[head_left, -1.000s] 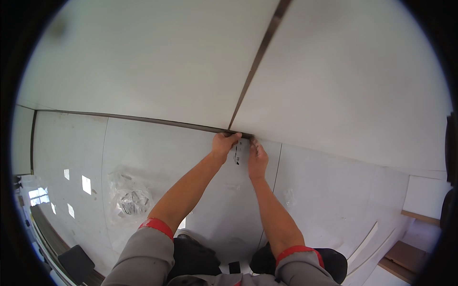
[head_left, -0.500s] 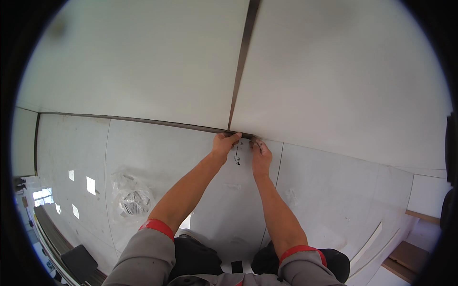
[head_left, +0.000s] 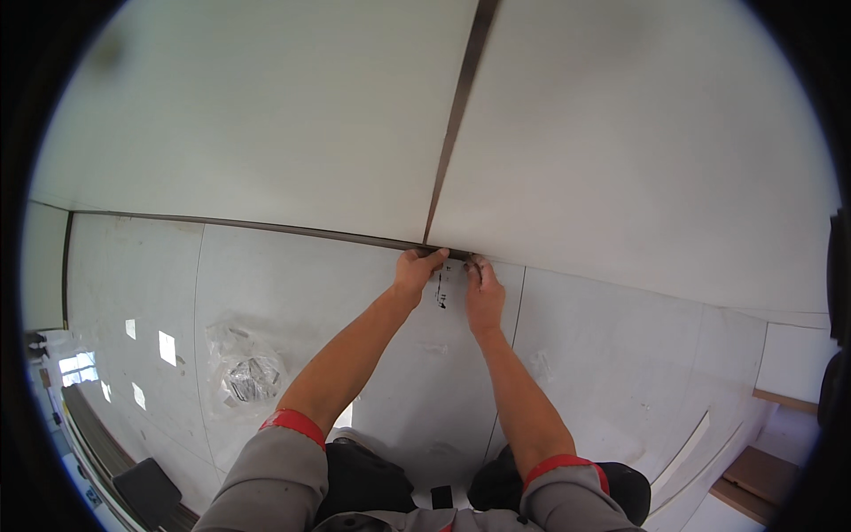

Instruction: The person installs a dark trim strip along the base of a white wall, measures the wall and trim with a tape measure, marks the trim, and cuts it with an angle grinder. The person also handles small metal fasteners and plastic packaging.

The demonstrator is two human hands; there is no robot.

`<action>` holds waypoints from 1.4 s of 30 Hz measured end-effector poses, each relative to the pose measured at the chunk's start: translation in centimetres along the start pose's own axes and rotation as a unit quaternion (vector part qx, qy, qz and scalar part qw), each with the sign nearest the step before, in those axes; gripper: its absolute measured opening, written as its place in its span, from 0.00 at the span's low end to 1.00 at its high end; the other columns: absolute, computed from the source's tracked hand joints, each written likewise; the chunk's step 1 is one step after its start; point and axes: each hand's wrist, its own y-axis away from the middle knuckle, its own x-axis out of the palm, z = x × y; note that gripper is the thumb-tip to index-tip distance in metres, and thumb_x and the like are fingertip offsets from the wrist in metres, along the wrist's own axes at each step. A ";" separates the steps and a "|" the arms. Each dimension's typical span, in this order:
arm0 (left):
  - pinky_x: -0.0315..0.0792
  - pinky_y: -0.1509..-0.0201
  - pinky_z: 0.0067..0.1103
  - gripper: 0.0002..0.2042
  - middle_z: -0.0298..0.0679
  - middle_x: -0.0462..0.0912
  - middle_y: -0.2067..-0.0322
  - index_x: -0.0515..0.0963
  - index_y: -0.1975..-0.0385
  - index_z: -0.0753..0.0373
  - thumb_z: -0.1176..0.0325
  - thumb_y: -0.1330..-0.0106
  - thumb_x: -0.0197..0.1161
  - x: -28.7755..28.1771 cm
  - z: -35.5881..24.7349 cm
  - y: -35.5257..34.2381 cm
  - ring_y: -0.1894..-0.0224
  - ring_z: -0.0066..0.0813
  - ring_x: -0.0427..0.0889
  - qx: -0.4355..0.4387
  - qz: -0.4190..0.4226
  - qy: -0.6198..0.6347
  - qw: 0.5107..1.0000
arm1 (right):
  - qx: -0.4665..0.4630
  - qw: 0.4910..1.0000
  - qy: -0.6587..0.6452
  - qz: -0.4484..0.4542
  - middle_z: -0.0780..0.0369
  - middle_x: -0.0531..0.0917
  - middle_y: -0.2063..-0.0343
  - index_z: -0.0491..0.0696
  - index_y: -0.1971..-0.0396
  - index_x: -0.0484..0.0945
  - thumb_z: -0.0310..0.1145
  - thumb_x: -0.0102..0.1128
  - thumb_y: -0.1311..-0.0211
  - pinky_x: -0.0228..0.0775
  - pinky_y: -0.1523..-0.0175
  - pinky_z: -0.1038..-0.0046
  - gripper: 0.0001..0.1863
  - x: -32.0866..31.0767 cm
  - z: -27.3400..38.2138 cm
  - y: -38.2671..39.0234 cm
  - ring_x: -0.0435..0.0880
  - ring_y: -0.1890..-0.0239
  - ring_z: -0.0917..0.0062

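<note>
A long dark strip (head_left: 292, 229) runs along the lower edge of two large white panels (head_left: 239, 106), with a narrow dark upright strip (head_left: 456, 115) between them. My left hand (head_left: 415, 266) grips the long strip just below that junction, thumb across it. Beside it, on the right, my right hand (head_left: 483, 284) has its fingers curled and pinched at the strip's right end; whatever small thing is between them is too hidden to name. A small label with black marks (head_left: 441, 288) lies on the pale boarded surface just below my hands.
A crumpled clear plastic bag (head_left: 253, 377) lies on the pale boards (head_left: 594, 355) at left. Brown boards (head_left: 753, 479) and a thin white strip (head_left: 683, 452) are at lower right, a dark grey pad (head_left: 146, 492) at lower left. My dark-clad legs are at the bottom.
The view has shifted slightly, so the upright strip looks steeper than a second ago. My right hand has moved a little right with fingers more curled; my left hand holds its place.
</note>
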 end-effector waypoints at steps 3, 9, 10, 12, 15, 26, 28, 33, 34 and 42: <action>0.65 0.67 0.20 0.07 0.30 0.79 0.75 0.81 0.71 0.63 0.68 0.37 0.70 -0.2 0.2 -0.1 0.72 0.18 0.71 0.007 0.002 -0.003 1.000 | -0.048 0.995 0.090 0.000 0.52 0.86 0.56 0.43 0.50 0.78 0.27 0.54 0.30 0.77 0.51 0.66 0.12 0.2 0.6 0.3 0.86 0.55 0.57; 0.64 0.68 0.20 0.07 0.30 0.79 0.74 0.81 0.71 0.64 0.68 0.37 0.70 0.0 0.4 -0.1 0.72 0.18 0.71 0.009 -0.002 -0.003 1.000 | -0.021 1.000 0.003 0.012 0.53 0.86 0.54 0.40 0.46 0.75 0.29 0.52 0.27 0.77 0.46 0.70 0.15 0.0 0.6 0.5 0.87 0.50 0.65; 0.64 0.68 0.20 0.07 0.30 0.79 0.74 0.81 0.71 0.64 0.68 0.37 0.70 0.2 0.4 -0.1 0.72 0.18 0.71 0.009 -0.001 -0.001 1.000 | -0.021 0.999 -0.030 0.001 0.53 0.86 0.54 0.40 0.45 0.74 0.29 0.51 0.27 0.77 0.46 0.69 0.15 0.1 0.2 0.5 0.87 0.50 0.65; 0.64 0.67 0.20 0.07 0.30 0.78 0.74 0.81 0.71 0.64 0.68 0.37 0.69 0.2 0.3 0.0 0.71 0.18 0.71 0.013 0.003 0.000 1.000 | -0.027 0.999 -0.028 0.005 0.53 0.86 0.53 0.41 0.44 0.73 0.30 0.51 0.27 0.77 0.45 0.68 0.16 0.0 0.1 0.5 0.86 0.49 0.65; 0.65 0.67 0.20 0.07 0.30 0.78 0.74 0.81 0.71 0.64 0.68 0.36 0.69 -0.1 0.3 0.2 0.71 0.18 0.70 0.013 0.004 -0.006 1.000 | -0.041 0.996 0.067 0.048 0.52 0.85 0.51 0.40 0.44 0.72 0.29 0.50 0.26 0.76 0.43 0.67 0.16 -0.5 0.9 0.7 0.85 0.47 0.64; 0.65 0.66 0.20 0.09 0.33 0.82 0.72 0.81 0.69 0.63 0.63 0.36 0.70 -0.6 0.9 -0.6 0.69 0.20 0.75 0.028 0.029 -0.035 0.999 | -0.099 0.992 0.037 0.068 0.48 0.84 0.53 0.38 0.46 0.69 0.27 0.48 0.28 0.77 0.47 0.60 0.14 -1.4 0.2 -0.5 0.83 0.49 0.54; 0.64 0.67 0.20 0.09 0.33 0.82 0.71 0.81 0.69 0.63 0.64 0.36 0.70 -1.0 0.9 -0.7 0.69 0.20 0.75 0.023 0.023 -0.033 0.999 | -0.074 0.993 0.034 0.088 0.47 0.83 0.50 0.35 0.46 0.68 0.25 0.46 0.27 0.75 0.43 0.63 0.14 -1.1 0.6 -0.4 0.83 0.46 0.56; 0.63 0.68 0.19 0.07 0.33 0.79 0.74 0.80 0.71 0.64 0.68 0.39 0.71 -0.8 0.8 -0.4 0.72 0.20 0.71 0.031 0.037 -0.026 0.998 | -0.056 0.991 0.082 0.093 0.46 0.83 0.52 0.37 0.46 0.69 0.25 0.47 0.28 0.75 0.44 0.63 0.14 -1.7 0.5 -0.6 0.83 0.47 0.56; 0.63 0.69 0.19 0.07 0.32 0.79 0.75 0.80 0.72 0.64 0.69 0.39 0.71 -1.1 0.8 -0.5 0.73 0.20 0.71 0.034 0.046 -0.029 0.998 | -0.053 0.991 0.086 0.089 0.46 0.83 0.53 0.38 0.46 0.69 0.26 0.48 0.29 0.75 0.45 0.62 0.14 -1.7 0.8 -0.5 0.84 0.48 0.55; 0.65 0.69 0.20 0.06 0.34 0.79 0.74 0.80 0.69 0.68 0.73 0.41 0.70 -1.7 0.6 0.1 0.74 0.20 0.71 0.028 0.038 -0.053 0.997 | -0.103 0.943 0.248 0.195 0.47 0.84 0.58 0.40 0.49 0.75 0.29 0.54 0.34 0.75 0.51 0.57 0.15 -5.2 1.6 -0.7 0.84 0.57 0.51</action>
